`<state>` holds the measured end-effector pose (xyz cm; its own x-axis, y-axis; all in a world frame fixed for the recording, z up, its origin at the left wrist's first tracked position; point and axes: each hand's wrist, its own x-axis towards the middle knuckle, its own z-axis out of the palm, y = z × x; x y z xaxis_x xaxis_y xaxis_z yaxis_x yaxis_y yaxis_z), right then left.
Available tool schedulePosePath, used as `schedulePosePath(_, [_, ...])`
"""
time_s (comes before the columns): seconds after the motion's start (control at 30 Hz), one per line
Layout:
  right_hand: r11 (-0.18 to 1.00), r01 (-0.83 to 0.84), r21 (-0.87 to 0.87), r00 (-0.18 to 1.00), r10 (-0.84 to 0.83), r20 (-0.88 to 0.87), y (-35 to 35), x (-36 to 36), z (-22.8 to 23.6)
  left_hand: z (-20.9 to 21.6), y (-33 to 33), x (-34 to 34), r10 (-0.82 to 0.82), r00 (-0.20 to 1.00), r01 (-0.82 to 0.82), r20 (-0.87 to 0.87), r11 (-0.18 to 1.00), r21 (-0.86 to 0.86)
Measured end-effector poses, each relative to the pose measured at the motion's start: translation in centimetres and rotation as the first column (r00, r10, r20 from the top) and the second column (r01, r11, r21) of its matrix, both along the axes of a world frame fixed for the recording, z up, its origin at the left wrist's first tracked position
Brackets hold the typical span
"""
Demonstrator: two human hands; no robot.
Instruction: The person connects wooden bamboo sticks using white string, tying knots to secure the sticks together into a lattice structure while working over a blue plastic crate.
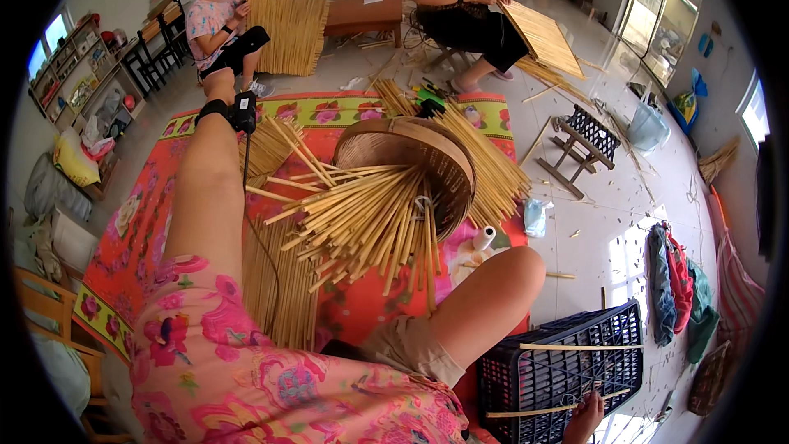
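Two sticks (582, 347) atop one crate (567, 374)

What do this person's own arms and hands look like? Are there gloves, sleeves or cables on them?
Only the right hand shows, small at the lower edge: a bare human hand, with no glove, cable or marking that I can see. No sleeve shows on it either; the rest of that arm is cut off. The left hand is not in view.
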<state>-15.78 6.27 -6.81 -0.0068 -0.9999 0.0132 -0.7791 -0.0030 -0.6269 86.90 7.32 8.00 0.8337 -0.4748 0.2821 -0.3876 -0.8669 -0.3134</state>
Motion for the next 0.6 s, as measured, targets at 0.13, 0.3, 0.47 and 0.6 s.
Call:
schedulePosePath(0.13, [0.994, 0.105, 0.039, 0.987, -0.109, 0.115, 1.5, 0.2, 1.2, -1.3, -3.4, -1.6, -0.121, 0.927, -0.097, -0.354, 0.836, -0.541])
schedulePosePath(0.3, [0.992, 0.121, -0.036, 0.993, -0.121, 0.016, 1.7, 1.8, 0.6, -0.5, -3.5, 3.0, -0.104, 0.947, -0.102, -0.303, 0.798, -0.594])
schedulePosePath(0.47, [0.990, 0.140, 0.005, 0.990, -0.140, 0.033, 1.8, 1.5, 0.2, -0.7, -5.3, 1.9, -0.100, 0.909, -0.234, -0.404, 0.680, -0.694])
schedulePosePath(0.6, [0.994, 0.108, 0.005, 0.994, -0.108, 0.030, 1.9, 1.9, 0.7, 0.7, -4.8, -1.1, -0.159, 0.862, -0.346, -0.481, 0.510, -0.788])
